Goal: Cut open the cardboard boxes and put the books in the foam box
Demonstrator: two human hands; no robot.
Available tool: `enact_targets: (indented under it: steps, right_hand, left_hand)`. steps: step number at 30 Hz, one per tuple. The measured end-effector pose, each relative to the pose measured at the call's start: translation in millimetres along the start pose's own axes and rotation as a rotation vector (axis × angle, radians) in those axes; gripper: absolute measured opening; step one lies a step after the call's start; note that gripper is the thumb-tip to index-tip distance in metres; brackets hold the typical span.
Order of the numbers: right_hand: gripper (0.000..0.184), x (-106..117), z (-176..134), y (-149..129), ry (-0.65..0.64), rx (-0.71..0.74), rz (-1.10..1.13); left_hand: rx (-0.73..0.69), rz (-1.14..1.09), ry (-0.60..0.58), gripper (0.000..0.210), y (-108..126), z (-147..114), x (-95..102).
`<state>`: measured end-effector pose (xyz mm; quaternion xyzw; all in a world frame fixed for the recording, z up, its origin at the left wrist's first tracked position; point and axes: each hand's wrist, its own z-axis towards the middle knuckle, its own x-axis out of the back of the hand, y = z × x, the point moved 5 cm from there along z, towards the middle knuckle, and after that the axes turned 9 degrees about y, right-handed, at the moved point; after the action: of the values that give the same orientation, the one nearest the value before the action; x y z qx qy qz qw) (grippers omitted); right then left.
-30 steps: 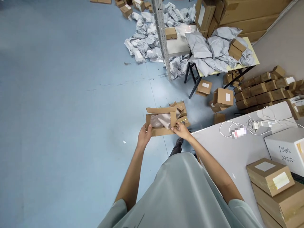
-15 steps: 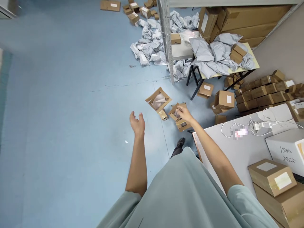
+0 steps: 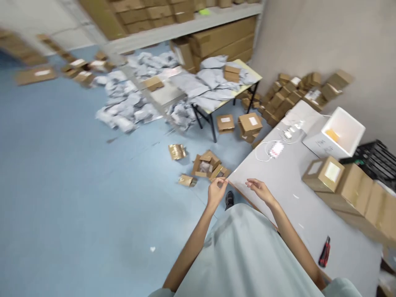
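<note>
My left hand (image 3: 217, 191) is over the table's left edge, fingers loosely curled and apart, with nothing visible in it. Over the grey tabletop, my right hand (image 3: 260, 190) has its fingers stretched toward the left hand, and it too looks bare. Beyond my left hand, on the blue floor, stands an opened cardboard box (image 3: 197, 166) with crumpled greyish material inside. Near it lie a smaller cardboard box (image 3: 187, 180) and a tape-covered box (image 3: 177, 152). A red and black utility knife (image 3: 324, 252) rests on the table (image 3: 278, 177) to my right.
White cables (image 3: 262, 152) and a white foam box (image 3: 337, 132) are on the table, beside stacked cartons (image 3: 349, 187) and a black crate (image 3: 375, 161). Grey mailing bags (image 3: 213, 82) cover a small table ahead. More bags (image 3: 123, 107) and cartons lie on the floor.
My view has swung right. My right hand has left the opened box on the floor and is now above the table. Both hands are closer together. The farther floor box now shows its taped side.
</note>
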<state>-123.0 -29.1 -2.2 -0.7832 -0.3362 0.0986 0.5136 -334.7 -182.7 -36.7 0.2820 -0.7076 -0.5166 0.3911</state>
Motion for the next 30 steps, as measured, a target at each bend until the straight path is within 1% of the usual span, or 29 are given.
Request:
enact_targets:
  steps: [3, 7, 9, 12, 16, 19, 22, 26, 28, 30]
  right_hand:
    - [0.070, 46, -51, 9, 0.192, -0.009, 0.107]
    - [0.068, 99, -123, 29, 0.477, -0.044, 0.264]
    - [0.068, 124, -162, 43, 0.623, -0.064, 0.347]
    - [0.069, 156, -226, 69, 0.849, -0.088, 0.447]
    - [0.073, 188, -306, 104, 1.101, -0.085, 0.551]
    - [0.073, 212, -355, 131, 1.230, -0.060, 0.612]
    - [0.069, 238, -400, 157, 1.324, -0.015, 0.630]
    - [0.062, 272, -452, 196, 1.437, 0.035, 0.631]
    - [0.059, 286, -472, 216, 1.465, 0.030, 0.645]
    - [0.059, 299, -485, 235, 1.476, 0.010, 0.655]
  left_hand:
    - [-0.126, 0.007, -0.272, 0.041, 33, -14, -58.7]
    - [-0.176, 0.001, -0.588, 0.041, 62, -39, -134.8]
    - [-0.172, 0.008, -0.719, 0.042, 72, -58, -172.2]
    - [-0.182, 0.028, -0.882, 0.045, 86, -100, -221.2]
    - [-0.224, 0.037, -1.030, 0.048, 107, -168, -271.8]
    - [-0.268, 0.023, -1.124, 0.046, 122, -228, -304.1]
    - [-0.316, 0.009, -1.190, 0.043, 135, -295, -334.9]
    - [-0.365, 0.014, -1.272, 0.040, 144, -392, -374.5]
    - [-0.391, 0.028, -1.314, 0.038, 146, -437, -389.8]
    - [-0.414, 0.037, -1.354, 0.035, 147, -474, -399.7]
